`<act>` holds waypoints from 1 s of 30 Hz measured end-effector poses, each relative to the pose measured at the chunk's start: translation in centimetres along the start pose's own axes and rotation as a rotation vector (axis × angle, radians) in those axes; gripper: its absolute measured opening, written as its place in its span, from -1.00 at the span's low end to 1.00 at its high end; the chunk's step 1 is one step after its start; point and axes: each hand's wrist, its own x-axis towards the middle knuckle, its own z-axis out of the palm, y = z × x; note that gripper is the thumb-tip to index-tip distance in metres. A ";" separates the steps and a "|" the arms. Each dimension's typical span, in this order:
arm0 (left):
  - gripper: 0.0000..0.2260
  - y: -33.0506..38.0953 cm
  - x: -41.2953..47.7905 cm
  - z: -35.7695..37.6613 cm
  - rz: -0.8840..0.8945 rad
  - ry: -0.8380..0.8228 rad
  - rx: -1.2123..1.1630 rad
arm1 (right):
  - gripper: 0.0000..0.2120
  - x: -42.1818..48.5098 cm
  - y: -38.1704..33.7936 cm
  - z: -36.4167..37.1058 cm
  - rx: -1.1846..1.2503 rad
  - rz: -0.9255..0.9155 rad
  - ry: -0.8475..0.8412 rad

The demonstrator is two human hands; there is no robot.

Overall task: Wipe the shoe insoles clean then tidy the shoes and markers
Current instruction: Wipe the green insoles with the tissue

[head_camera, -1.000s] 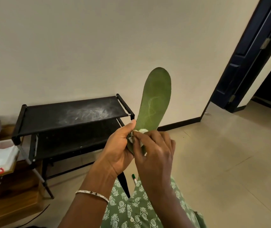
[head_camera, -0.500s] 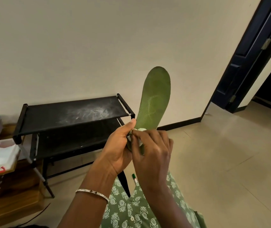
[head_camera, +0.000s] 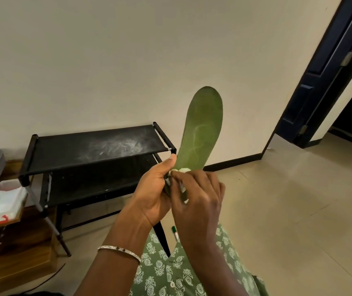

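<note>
Standing behind and to the left of both grips is a black shoe rack (head_camera: 98, 146). The green insole (head_camera: 202, 129) sticks up above them, leaning a bit right. The left grip (head_camera: 153, 193) is curled round its lower end. The right grip (head_camera: 198, 195) pinches a small white wipe (head_camera: 182, 170) against the insole. A green marker (head_camera: 175, 231) lies on the floor just below the grips.

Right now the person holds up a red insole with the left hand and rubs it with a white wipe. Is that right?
Not quite. The insole is green, not red, as the head view shows. The left hand does hold it up, and the right hand rubs its lower end with a white wipe.
</note>
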 end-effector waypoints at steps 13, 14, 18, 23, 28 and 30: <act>-0.67 -0.9 -0.2 0.4 0.111 -0.066 0.251 | -0.90 4.1 3.4 -1.0 0.123 0.116 0.002; -0.70 -0.8 -0.2 0.3 0.117 -0.063 0.271 | -0.89 4.1 3.5 -1.0 0.124 0.095 0.012; -0.79 -0.1 -0.2 -0.4 0.155 -0.024 0.433 | -0.88 4.5 4.2 -0.9 0.103 0.018 0.048; -0.82 -0.1 -0.3 -0.8 0.231 0.090 0.480 | -0.88 3.6 4.4 -0.4 0.048 -0.082 0.004; -0.81 0.3 -0.1 -1.0 0.344 0.231 0.432 | -0.87 -0.3 3.8 -0.7 0.013 -0.075 -0.038; -0.82 0.2 -0.1 -1.0 0.368 0.244 0.434 | -0.87 -0.8 3.7 -0.8 0.000 -0.077 -0.042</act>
